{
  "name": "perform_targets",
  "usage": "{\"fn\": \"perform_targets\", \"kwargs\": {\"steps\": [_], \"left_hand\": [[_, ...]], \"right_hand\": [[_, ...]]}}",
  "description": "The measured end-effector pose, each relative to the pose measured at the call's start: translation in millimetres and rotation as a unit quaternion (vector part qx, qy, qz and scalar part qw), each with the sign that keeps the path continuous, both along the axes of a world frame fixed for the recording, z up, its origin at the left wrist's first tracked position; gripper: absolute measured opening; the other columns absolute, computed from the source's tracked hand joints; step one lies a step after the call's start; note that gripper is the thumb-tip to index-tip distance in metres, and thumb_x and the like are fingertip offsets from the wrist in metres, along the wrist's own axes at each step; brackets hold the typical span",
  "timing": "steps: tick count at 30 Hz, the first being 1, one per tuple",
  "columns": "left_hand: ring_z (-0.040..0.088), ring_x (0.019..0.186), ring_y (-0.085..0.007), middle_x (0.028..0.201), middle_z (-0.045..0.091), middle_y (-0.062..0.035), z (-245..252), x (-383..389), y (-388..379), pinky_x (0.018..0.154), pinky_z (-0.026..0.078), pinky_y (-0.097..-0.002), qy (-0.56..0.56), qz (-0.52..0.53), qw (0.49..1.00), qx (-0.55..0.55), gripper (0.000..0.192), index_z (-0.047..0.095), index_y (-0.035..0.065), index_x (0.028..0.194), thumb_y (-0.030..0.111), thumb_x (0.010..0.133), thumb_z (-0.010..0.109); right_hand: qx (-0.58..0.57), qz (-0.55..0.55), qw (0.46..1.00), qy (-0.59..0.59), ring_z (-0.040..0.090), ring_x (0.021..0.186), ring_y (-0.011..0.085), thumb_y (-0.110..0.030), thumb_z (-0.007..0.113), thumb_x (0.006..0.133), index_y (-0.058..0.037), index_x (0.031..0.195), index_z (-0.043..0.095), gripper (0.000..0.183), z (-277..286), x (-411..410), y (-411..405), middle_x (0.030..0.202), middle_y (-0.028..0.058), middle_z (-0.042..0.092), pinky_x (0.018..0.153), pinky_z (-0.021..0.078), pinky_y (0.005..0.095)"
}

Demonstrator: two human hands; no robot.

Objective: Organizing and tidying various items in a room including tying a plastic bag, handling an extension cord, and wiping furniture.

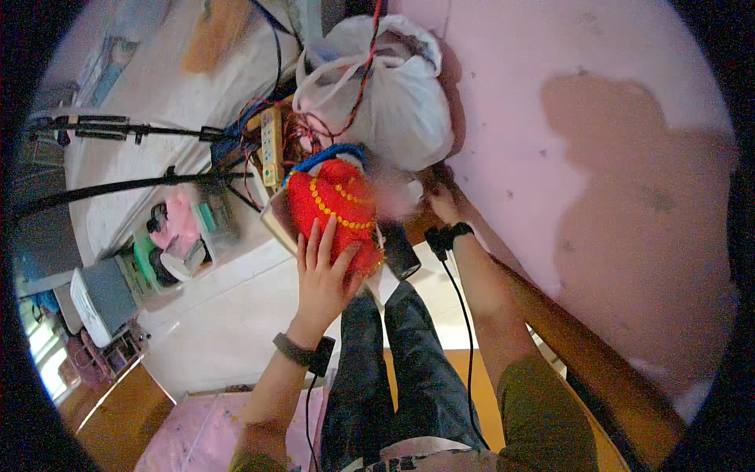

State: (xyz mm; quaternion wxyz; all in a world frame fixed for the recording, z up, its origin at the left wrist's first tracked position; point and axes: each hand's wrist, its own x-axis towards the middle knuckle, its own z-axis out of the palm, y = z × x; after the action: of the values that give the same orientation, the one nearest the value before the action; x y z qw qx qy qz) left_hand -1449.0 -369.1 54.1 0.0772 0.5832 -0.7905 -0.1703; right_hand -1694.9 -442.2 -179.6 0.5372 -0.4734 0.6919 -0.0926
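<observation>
My left hand (321,277) lies with spread fingers on a puffy red fabric item (330,194) trimmed with yellow beads or pompoms. Behind that item curves a thick blue band (324,154). My right hand (446,206) is by the pink wall, next to a blurred whitish thing (401,197); its fingertips are in shadow, and whether it grips anything is unclear. A dark cylinder (402,256) sits between the red item and my right forearm. Each of my wrists wears a black strap with a cabled device.
A stuffed white plastic bag (407,112) stands against the wall (501,118). A power strip (271,147) and tangled red-black wires (360,103) are left of it. Black poles (118,186) cross the left side, above a clear bin (206,253) holding pink cloth.
</observation>
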Motion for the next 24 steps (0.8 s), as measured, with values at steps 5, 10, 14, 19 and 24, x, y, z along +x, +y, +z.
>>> {"fn": "perform_targets", "kwargs": {"steps": [5,10,14,19,24], "left_hand": [[0.02,0.118,-0.036,0.129,0.022,-0.0149,-1,6,-4,0.096,0.015,-0.0472,0.006,-0.011,1.0,0.001,0.037,0.051,0.0153,0.099,0.029,0.065,0.06],[0.021,0.118,-0.0352,0.129,0.022,-0.0141,-4,6,-2,0.096,0.016,-0.0472,0.0,-0.003,1.0,0.003,0.039,0.051,0.016,0.099,0.029,0.064,0.061],[0.021,0.118,-0.0349,0.129,0.023,-0.0142,-2,13,-1,0.096,0.017,-0.0473,-0.004,-0.006,1.0,0.011,0.039,0.051,0.0167,0.099,0.028,0.063,0.061],[0.02,0.118,-0.0347,0.129,0.023,-0.0142,-3,6,-3,0.096,0.016,-0.0472,0.026,-0.02,0.999,0.002,0.04,0.051,0.0174,0.1,0.027,0.063,0.061],[0.022,0.118,-0.0334,0.128,0.026,-0.0128,0,8,-2,0.097,0.015,-0.0447,0.021,-0.005,1.0,0.006,0.037,0.052,0.0178,0.1,0.023,0.065,0.06]], "right_hand": [[0.01,0.019,1.0,0.003,0.041,0.102,0.0236,-0.011,0.042,0.081,-0.0041,0.117,0.036,0.038,-20,8,-5,0.115,0.0147,0.041,0.086,0.0333,0.032],[0.086,0.01,0.995,-0.046,0.043,0.1,0.0258,-0.011,0.042,0.081,-0.0057,0.117,0.036,0.037,-6,-7,9,0.116,0.0155,0.039,0.085,0.0356,0.0361],[0.21,-0.041,0.968,-0.129,0.044,0.099,0.0276,-0.011,0.042,0.081,-0.0071,0.118,0.036,0.037,15,-15,34,0.116,0.0161,0.038,0.084,0.0374,0.0394],[0.021,-0.252,0.781,-0.571,0.046,0.096,0.0276,-0.01,0.043,0.082,-0.0074,0.115,0.037,0.034,-31,-66,104,0.111,0.0151,0.042,0.084,0.0396,0.041],[0.082,-0.4,0.76,-0.506,0.048,0.094,0.0278,-0.009,0.045,0.081,-0.0065,0.114,0.036,0.034,-52,-53,128,0.109,0.0146,0.044,0.082,0.041,0.0403]]}}
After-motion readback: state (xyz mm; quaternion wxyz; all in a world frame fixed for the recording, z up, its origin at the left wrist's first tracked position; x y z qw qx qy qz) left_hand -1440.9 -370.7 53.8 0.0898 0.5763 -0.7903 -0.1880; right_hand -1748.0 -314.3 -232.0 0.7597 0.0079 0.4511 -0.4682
